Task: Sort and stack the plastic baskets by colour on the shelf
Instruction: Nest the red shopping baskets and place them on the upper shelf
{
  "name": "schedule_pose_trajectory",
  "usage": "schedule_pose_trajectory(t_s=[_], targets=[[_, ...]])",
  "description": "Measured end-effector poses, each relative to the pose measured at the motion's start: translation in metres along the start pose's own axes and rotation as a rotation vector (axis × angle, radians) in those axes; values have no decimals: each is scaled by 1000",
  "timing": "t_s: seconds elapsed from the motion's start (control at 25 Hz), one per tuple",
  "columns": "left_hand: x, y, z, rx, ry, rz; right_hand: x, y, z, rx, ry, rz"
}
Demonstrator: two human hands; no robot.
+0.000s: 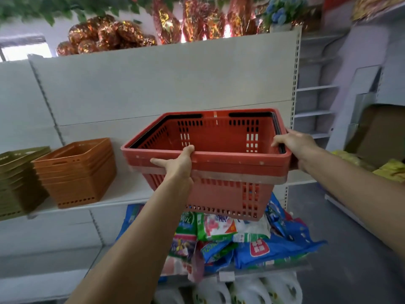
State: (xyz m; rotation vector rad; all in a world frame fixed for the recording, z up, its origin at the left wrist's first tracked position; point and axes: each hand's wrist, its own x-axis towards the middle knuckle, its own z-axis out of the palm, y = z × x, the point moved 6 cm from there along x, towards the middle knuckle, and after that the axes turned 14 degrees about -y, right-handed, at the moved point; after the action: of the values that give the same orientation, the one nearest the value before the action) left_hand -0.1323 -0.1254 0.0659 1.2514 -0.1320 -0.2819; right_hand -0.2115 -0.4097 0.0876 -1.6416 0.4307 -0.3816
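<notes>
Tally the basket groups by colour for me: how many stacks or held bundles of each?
Red baskets, nested, held by left hand and right hand: 1
Orange stack on the shelf: 1
Olive-green stack: 1
Total: 3

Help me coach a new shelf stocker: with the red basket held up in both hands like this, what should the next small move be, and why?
Probably lower the red basket onto the bare shelf right of the orange stack. The left hand and right hand hold its rim in the air, the olive stack and orange stack are other colours, and no red stack shows.
</notes>
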Motion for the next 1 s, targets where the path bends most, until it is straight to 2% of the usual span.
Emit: schedule_pose_trajectory(t_s=[0.08,0.16,0.2,0.24,0.28,0.32,0.4,0.44,0.52,0.56,0.6,0.64,0.72,0.8,1.0], targets=[[22,7,9,214,-53,-4,30,-3,-8,7,29,94],[42,13,11,716,-163,93,59,-9,-15,-24,12,197],[48,19,7,1040,-101,207,71,-12,-16,-52,-17,241],[55,28,3,1308,36,398,82,-16,-16,-85,-49,270],[61,35,2,1457,160,606,90,-19,-17,-120,-70,289],[71,40,4,1524,205,766,100,-24,-20,-152,-81,293],[96,40,6,1601,146,941,106,-35,-27,-248,-39,203],[109,38,6,1635,125,969,106,-45,-32,-344,37,61],[123,36,7,1644,133,982,83,-69,-26,-681,272,-387],[126,36,10,1640,151,994,62,-76,-4,-871,332,-641],[127,37,14,1636,171,995,47,-74,25,-1095,319,-811],[129,37,18,1626,184,992,42,-66,51,-1305,291,-903],[135,36,20,1617,180,973,59,-43,79,-1535,227,-893],[136,35,14,1624,150,997,74,-34,82,-1550,217,-854],[131,33,20,1597,198,1055,82,-36,62,-1496,244,-979]])
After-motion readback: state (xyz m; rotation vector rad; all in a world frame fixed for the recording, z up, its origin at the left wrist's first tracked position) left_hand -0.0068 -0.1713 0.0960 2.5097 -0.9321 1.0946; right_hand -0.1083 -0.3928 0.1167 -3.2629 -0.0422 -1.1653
